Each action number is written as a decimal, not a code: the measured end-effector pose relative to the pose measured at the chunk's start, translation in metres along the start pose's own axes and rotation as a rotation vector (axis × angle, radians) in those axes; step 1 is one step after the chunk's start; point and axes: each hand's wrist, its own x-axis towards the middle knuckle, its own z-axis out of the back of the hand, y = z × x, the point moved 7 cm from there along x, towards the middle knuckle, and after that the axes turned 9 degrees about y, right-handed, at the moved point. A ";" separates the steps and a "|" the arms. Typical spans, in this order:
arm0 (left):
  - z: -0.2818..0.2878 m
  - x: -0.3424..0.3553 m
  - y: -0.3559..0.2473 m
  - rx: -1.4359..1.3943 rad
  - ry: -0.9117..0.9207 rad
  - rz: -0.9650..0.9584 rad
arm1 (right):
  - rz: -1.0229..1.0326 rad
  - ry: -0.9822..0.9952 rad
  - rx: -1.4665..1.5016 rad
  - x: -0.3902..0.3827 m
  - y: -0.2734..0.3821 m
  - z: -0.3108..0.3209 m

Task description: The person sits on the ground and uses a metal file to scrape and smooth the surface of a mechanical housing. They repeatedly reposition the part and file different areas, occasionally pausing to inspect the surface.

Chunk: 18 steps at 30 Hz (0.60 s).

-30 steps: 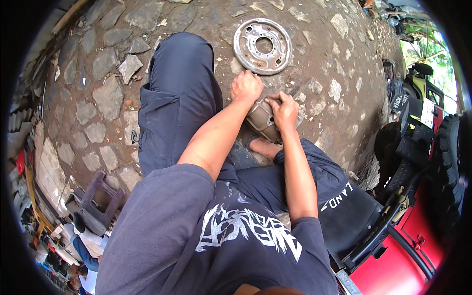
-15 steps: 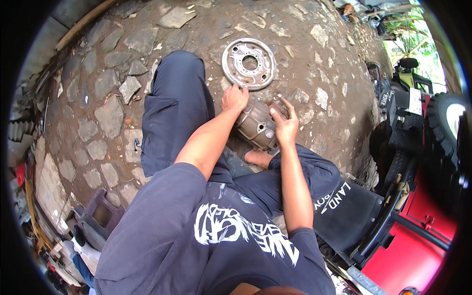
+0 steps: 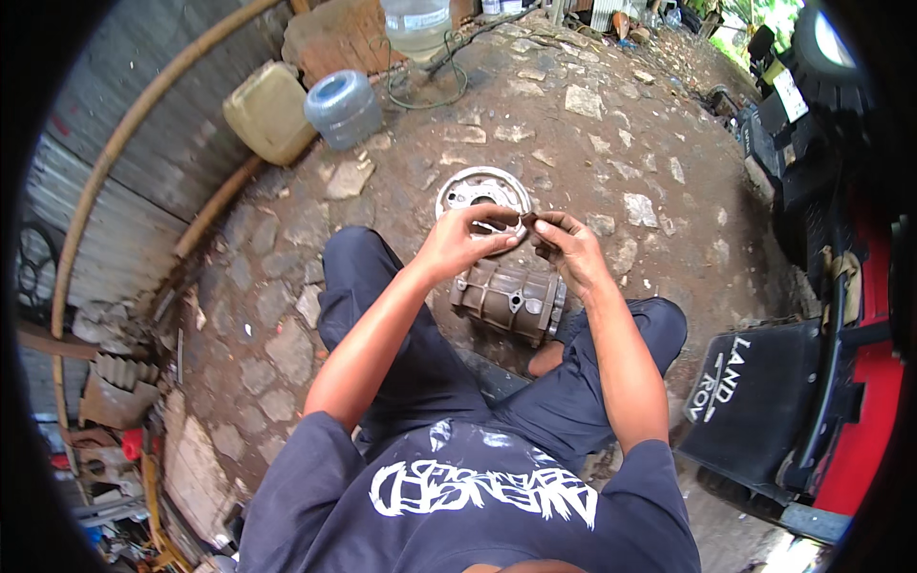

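Observation:
My left hand (image 3: 463,241) and my right hand (image 3: 571,253) meet in front of me, fingertips together. Between them is a small dark piece (image 3: 526,220), too small to name. My right thumb and fingers pinch it, and the curled left fingers touch it from the other side. Below the hands a ribbed brown metal housing (image 3: 508,298) lies on its side between my legs, with a flange at its right end. Just beyond, partly hidden by my left hand, a round silvery metal plate (image 3: 458,194) with a central hole lies flat on the ground.
Uneven stone-and-dirt ground (image 3: 287,349) surrounds me. A yellowish jerrycan (image 3: 269,113) and a clear blue water jug (image 3: 344,110) stand far left by a corrugated metal wall (image 3: 143,181). To the right are a black mudflap (image 3: 755,392) and a red vehicle body (image 3: 864,411).
My left hand has left the plate's near edge and come up to my right hand, where both meet at the small piece. The view has shifted, bringing the wall and jugs in.

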 end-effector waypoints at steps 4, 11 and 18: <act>-0.002 -0.006 0.000 -0.116 -0.102 0.096 | 0.066 0.085 -0.028 -0.004 0.001 -0.021; -0.009 -0.006 0.007 -0.308 -0.208 0.162 | 0.064 0.239 0.056 -0.027 0.011 -0.037; -0.018 0.007 -0.022 -0.258 0.150 -0.007 | 0.168 0.113 0.061 -0.030 0.018 -0.026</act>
